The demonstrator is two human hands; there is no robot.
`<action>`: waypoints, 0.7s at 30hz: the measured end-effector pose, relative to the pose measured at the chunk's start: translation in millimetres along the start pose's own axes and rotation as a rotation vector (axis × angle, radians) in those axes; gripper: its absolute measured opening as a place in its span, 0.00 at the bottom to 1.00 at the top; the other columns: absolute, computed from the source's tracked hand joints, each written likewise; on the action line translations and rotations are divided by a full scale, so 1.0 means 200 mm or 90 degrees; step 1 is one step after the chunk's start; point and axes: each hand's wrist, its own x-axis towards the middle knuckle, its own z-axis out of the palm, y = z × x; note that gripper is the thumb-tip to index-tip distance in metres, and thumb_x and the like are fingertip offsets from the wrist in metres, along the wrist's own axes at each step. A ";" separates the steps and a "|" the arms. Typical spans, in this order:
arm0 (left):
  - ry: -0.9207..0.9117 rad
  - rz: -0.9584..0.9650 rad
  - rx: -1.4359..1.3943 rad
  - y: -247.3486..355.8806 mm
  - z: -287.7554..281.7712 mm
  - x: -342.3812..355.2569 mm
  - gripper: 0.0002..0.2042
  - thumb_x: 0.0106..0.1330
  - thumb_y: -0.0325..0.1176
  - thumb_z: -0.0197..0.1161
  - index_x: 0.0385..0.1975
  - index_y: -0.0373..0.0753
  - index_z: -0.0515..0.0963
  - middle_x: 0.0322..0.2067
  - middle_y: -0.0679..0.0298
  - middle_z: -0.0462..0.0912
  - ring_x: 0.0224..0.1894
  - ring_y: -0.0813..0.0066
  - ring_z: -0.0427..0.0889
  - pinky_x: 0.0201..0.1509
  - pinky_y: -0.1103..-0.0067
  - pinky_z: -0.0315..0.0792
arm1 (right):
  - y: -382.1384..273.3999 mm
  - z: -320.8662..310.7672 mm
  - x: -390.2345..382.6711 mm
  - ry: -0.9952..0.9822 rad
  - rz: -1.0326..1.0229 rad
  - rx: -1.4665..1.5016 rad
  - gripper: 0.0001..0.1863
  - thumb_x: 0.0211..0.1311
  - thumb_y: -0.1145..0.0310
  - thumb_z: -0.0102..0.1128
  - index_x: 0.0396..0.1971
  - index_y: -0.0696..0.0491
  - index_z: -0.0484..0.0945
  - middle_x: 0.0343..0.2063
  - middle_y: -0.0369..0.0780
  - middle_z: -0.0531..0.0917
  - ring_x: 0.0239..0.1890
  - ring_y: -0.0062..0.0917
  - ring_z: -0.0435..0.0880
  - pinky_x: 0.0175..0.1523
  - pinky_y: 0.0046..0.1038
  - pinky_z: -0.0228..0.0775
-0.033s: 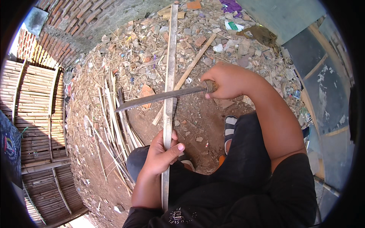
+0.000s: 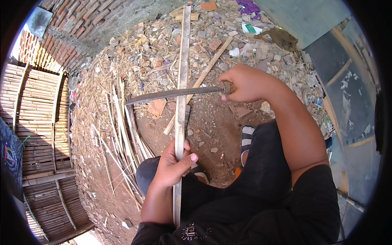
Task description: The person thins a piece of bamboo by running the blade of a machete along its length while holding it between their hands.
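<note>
My left hand is closed around the lower part of a long, pale bamboo strip. The strip runs from beside my body out over the ground ahead. To the right, my right hand grips the handle of a machete, a dark, slightly curved blade whose tip points left. The blade lies across the strip, well beyond my left hand. Whether its edge bites into the strip cannot be made out. Most of the handle is hidden in my fist.
Several thin split strips lie on the ground at left. Beyond the blade, a wooden stick rests slantwise on rubble. My sandaled foot is at right. A brick wall, bamboo slat panel and grey panels surround the spot.
My right hand and the machete have shifted slightly away from me along the strip, and the blade's angle has changed a little. My left hand and the strip look unmoved.
</note>
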 end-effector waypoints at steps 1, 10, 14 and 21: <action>0.001 -0.006 -0.004 0.01 0.00 0.00 0.14 0.66 0.26 0.70 0.43 0.42 0.69 0.20 0.75 0.65 0.17 0.88 0.63 0.19 0.86 0.57 | 0.01 0.01 0.00 0.024 -0.007 0.003 0.17 0.54 0.59 0.73 0.36 0.55 0.81 0.24 0.48 0.82 0.31 0.47 0.82 0.37 0.43 0.71; -0.002 0.006 0.029 -0.01 0.00 0.00 0.15 0.65 0.30 0.70 0.43 0.43 0.68 0.20 0.73 0.68 0.14 0.85 0.62 0.17 0.83 0.58 | -0.07 0.03 -0.02 -0.021 -0.067 -0.011 0.17 0.53 0.60 0.75 0.36 0.54 0.82 0.21 0.47 0.81 0.29 0.45 0.83 0.35 0.44 0.70; 0.001 0.002 0.026 -0.01 -0.01 0.00 0.15 0.65 0.29 0.70 0.43 0.43 0.68 0.21 0.73 0.68 0.15 0.85 0.63 0.17 0.84 0.59 | -0.05 0.00 -0.02 0.014 0.024 -0.002 0.16 0.52 0.60 0.75 0.35 0.53 0.82 0.21 0.47 0.81 0.29 0.46 0.82 0.35 0.44 0.70; -0.019 -0.003 0.018 -0.01 0.00 0.00 0.14 0.66 0.28 0.70 0.42 0.43 0.68 0.20 0.77 0.66 0.17 0.88 0.64 0.20 0.86 0.58 | -0.11 0.04 -0.02 -0.040 -0.101 -0.037 0.18 0.53 0.59 0.74 0.37 0.56 0.83 0.23 0.49 0.82 0.30 0.44 0.83 0.36 0.43 0.71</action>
